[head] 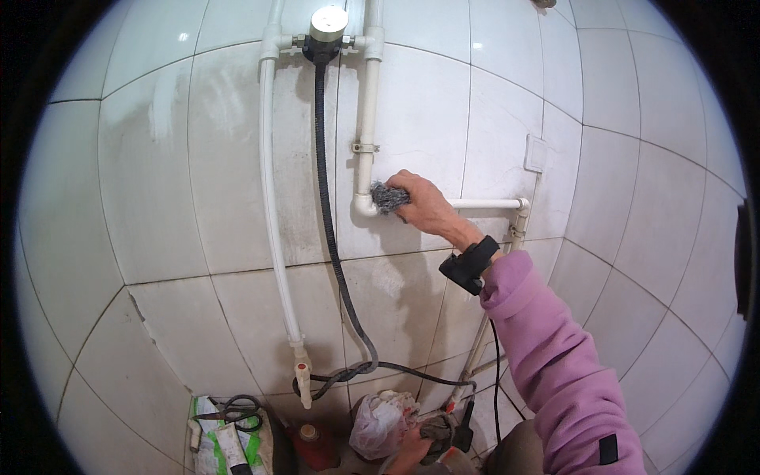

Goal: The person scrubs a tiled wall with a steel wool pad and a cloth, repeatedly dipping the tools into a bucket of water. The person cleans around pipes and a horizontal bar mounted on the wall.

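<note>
My right hand (pixel 423 205) is closed around a grey steel wool scourer (pixel 390 198), which touches the elbow of a white plastic water pipe (pixel 364 205) on the tiled wall. A black band with a box sits on that wrist, below a pink sleeve. Low in the view, my left hand (pixel 409 451) grips a dark, crumpled cloth (pixel 438 432) beside a white plastic bag (pixel 380 424). Part of this hand is cut off by the frame's bottom edge.
A pressure gauge unit (pixel 329 24) with a black corrugated hose (pixel 321 148) joins two pipes. A tap (pixel 303 377) ends the left pipe. Scissors (pixel 240 412) and a tube (pixel 231 445) lie on packets at lower left, near a red bottle (pixel 314 448). A wall switch (pixel 535 154) is at right.
</note>
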Available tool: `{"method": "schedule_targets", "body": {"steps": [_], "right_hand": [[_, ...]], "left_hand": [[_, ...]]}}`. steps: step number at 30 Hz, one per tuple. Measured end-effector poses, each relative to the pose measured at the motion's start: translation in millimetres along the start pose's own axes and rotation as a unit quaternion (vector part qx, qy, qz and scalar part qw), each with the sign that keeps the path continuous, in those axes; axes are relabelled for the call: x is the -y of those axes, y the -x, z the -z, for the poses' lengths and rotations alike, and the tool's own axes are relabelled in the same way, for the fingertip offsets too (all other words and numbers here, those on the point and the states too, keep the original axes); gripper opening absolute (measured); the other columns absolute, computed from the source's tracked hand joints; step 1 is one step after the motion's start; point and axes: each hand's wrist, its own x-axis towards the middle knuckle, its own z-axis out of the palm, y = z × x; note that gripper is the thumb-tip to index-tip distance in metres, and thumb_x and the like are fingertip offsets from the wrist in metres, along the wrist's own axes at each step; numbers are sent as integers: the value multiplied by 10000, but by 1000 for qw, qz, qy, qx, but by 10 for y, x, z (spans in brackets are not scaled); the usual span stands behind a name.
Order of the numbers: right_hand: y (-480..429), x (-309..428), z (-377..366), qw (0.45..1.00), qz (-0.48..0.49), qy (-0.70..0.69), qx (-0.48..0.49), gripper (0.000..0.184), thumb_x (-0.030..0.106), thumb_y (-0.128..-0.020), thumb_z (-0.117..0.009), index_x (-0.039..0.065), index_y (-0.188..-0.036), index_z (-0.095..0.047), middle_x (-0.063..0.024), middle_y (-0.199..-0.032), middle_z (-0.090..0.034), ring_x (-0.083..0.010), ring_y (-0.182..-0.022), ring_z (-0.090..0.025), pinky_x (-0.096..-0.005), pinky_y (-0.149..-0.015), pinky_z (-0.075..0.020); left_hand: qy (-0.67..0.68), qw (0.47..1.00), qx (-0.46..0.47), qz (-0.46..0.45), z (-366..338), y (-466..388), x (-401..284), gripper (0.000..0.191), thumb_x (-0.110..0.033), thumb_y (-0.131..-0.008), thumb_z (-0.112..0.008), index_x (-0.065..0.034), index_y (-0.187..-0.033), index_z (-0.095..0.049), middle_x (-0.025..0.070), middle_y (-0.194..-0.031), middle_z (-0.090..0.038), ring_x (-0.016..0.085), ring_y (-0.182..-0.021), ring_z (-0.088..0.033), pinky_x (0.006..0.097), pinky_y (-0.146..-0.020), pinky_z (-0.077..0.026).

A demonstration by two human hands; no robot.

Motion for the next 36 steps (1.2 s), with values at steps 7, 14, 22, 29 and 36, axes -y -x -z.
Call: {"method": "schedule_targets", "body": {"steps": [7,14,22,29,36], "right_hand": [[-71,4,-106,996,-48,-49,-51,227,7,-806,-652,-3,-1031,-679,-142,-832,-687,-231,-707,-640,-369,-648,-500],[154,-3,-72,994,85,12,-70,297,-3,-775,-651,21,-1071,-661,-160,-1018,-653,-382,-986,-621,-434,-865,-510],[159,184,-174,993,45,41,-103,301,-83,-740,-619,21,-1021,-644,-127,-966,-611,-335,-921,-572,-413,-837,-486],[232,120,-24,988,92,2,-126,315,-86,-735,-620,37,-1024,-647,-119,-988,-627,-351,-963,-573,-440,-852,-487],[254,197,-180,986,103,66,-113,324,-100,-741,-631,23,-1041,-631,-139,-1075,-614,-336,-1052,-577,-406,-886,-492]], "left_hand": [[-34,998,-14,-43,-40,-136,600,473,-111,-804,-705,-64,-1273,-670,167,-1242,-682,288,-1154,-637,395,-1010,-486],[-158,972,-97,-141,-42,-395,1347,543,-63,-790,-696,-52,-1329,-630,167,-1255,-670,306,-1179,-622,394,-1036,-467],[-86,982,-103,-133,-29,-364,1430,502,-61,-806,-691,-33,-1305,-646,140,-1187,-707,247,-1099,-661,376,-989,-502],[12,1000,12,-7,-125,-278,1096,404,-79,-851,-682,-30,-1252,-676,75,-1088,-737,178,-984,-670,351,-909,-534],[13,999,32,-19,-46,-335,1167,397,-103,-856,-687,-39,-1247,-679,81,-1070,-737,191,-975,-669,355,-900,-528]]}}
